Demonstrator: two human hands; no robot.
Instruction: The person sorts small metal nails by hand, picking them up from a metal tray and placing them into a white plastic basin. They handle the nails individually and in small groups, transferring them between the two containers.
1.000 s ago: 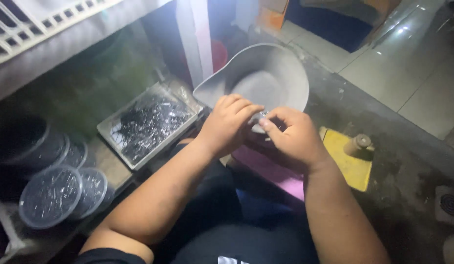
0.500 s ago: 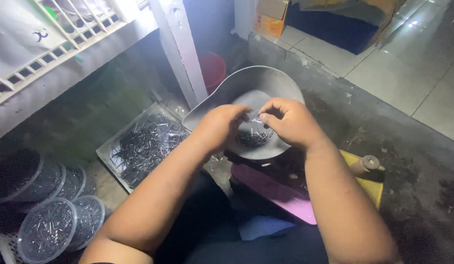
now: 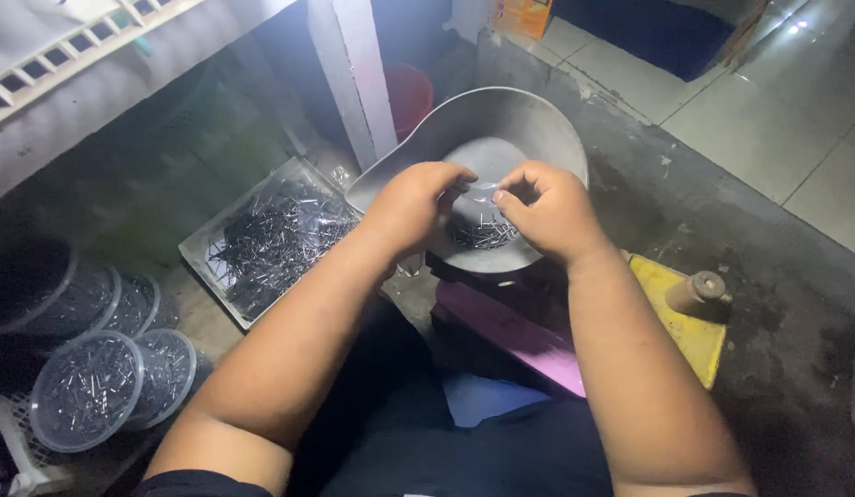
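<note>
Where nails (image 3: 482, 232) glint: round steel pan (image 3: 538, 129)

Small hardware packing workshop: nail tray (image 3: 262, 241), lidded tubs (image 3: 87, 390), weighing pan (image 3: 501, 129).

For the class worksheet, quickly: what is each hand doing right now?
Left hand: fingers closed, pinching the clear plastic piece over the metal pan.
Right hand: fingers closed, pinching the same plastic piece.

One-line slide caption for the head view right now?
Both hands, left hand and right hand, pinch a small clear bag over a metal scoop pan holding small nails.
</note>
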